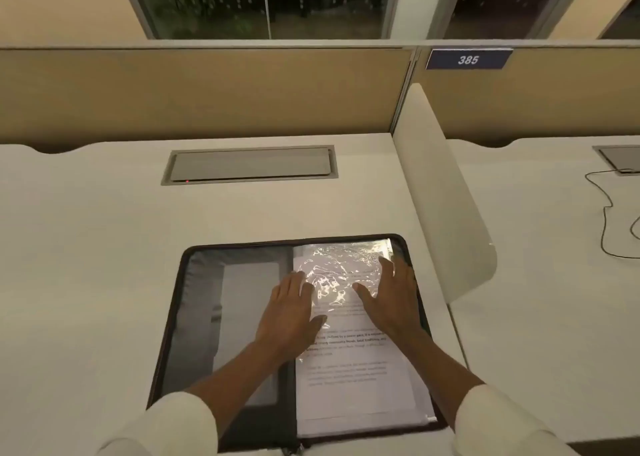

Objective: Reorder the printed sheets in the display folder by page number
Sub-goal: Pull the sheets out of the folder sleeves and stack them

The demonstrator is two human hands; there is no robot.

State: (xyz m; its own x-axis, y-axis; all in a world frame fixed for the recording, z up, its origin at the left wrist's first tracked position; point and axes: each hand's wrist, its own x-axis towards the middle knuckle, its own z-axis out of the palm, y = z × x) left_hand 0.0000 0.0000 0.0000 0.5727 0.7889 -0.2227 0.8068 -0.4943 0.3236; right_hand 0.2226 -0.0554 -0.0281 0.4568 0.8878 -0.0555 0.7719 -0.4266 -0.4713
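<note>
Two white sleeves (pixel 173 424) come in at the bottom. The folder (pixel 194 317) lies open on the desk (pixel 104 247), close to the person. Its left side is grey inside. Its right side holds a sheet (pixel 349 379) with printed lines, under a shiny plastic pocket (pixel 332 268). More sheet edges show beneath it.

The left hand (pixel 289 311) lies flat on the left edge of the sheet, near the middle fold, fingers straight, holding nothing. The right hand (pixel 391 299) lies flat on the right part of the sheet, fingers straight and spread, holding nothing.

Farther back, a grey lid (pixel 251 164) is set into the desk. A white side board (pixel 440 195) stands to the right. Past it a black cord (pixel 606 220) lies on the next desk. Behind is a tan wall with a sign (pixel 468 59) that says 385, then a dark window (pixel 214 1).
</note>
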